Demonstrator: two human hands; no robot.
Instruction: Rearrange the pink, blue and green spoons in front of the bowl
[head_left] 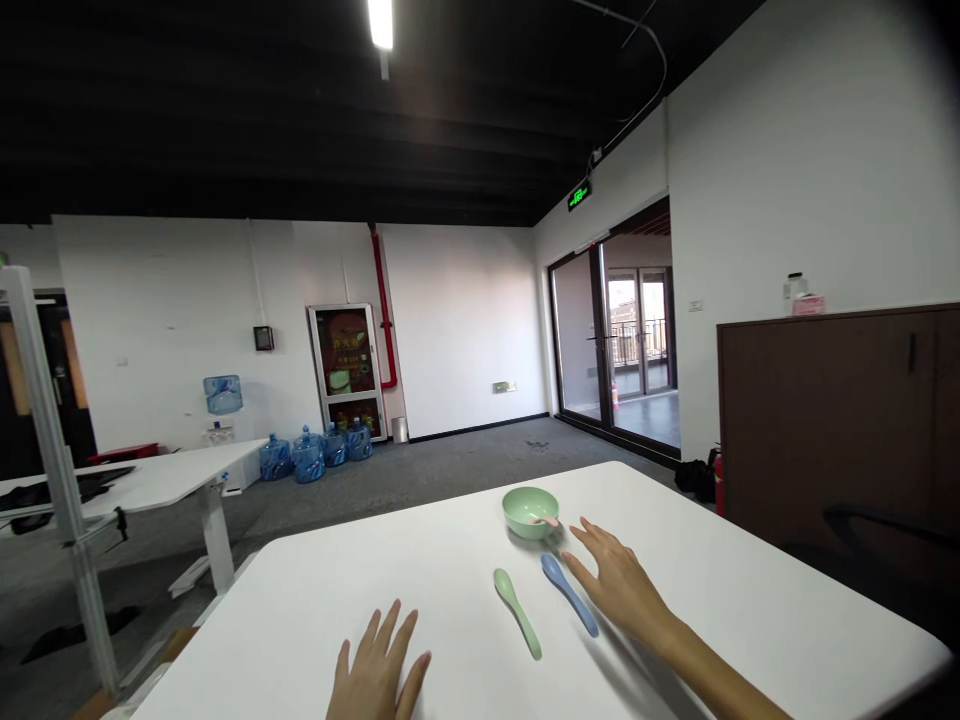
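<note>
in a white-walled open office, at the near end of a white rectangular desk [300, 600], a person's two bare hands are spread wide and hold nothing. the left hand [375, 665] lies at the lower edge of the view, well apart from the other things on the desk. the right hand [619, 585] reaches in from the right, with its fingers just beside a blue plastic spoon [568, 594] and near a round pale green plastic bowl [530, 508]. a pale green plastic spoon [516, 612] lies between the left hand and the blue spoon, which makes two spoons flat on the desk. a third spoon, pink plastic [546, 520], sits in the one bowl with its handle over the rim. beyond the desk, four blue plastic water jugs [307, 456] stand on the grey carpet [450, 480] against the far wall, and a fifth blue jug [223, 395] tops a white water dispenser [221, 425]. to the left stands a second white desk [150, 482]. to the right are one dark brown wooden cabinet [825, 430], one red fire extinguisher [718, 485] and glass doors [577, 335] beneath a green exit sign [578, 195].
</note>
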